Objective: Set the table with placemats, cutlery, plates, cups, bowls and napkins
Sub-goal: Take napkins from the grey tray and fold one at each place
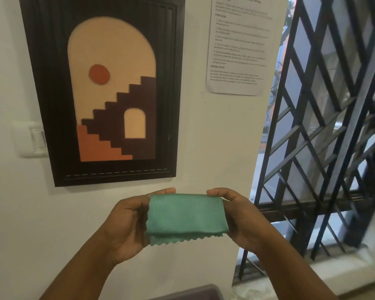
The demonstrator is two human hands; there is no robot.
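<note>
— Both our forearms reach up from the bottom of the view, and between them we hold a green napkin (186,215) in the air in front of a white wall (214,137).

— How do our hands grip it?

— Our left hand (126,224) pinches the napkin's left end, thumb along the top edge, fingers curled behind. Our right hand (240,217) does the same on the right end. The hands are apart, with the cloth stretched flat between them.

— What does the napkin look like?

— It is folded into a wide rectangle with a fine ribbed weave. A second layer peeks out below, its lower edge cut in a zigzag.

— What is around us?

— Just above the hands hangs a black-framed picture (108,87) of a cream arch, an orange circle and dark stairs. A white light switch (30,139) sits on the wall touching the frame's left side. To the upper right a printed sheet (238,46) is stuck to the wall; its text is too blurred to read. At the right edge a black metal window grille (325,126) crosses in diagonals. A dark grey corner of something (195,294) shows at the bottom edge; we cannot tell what it is.
</note>
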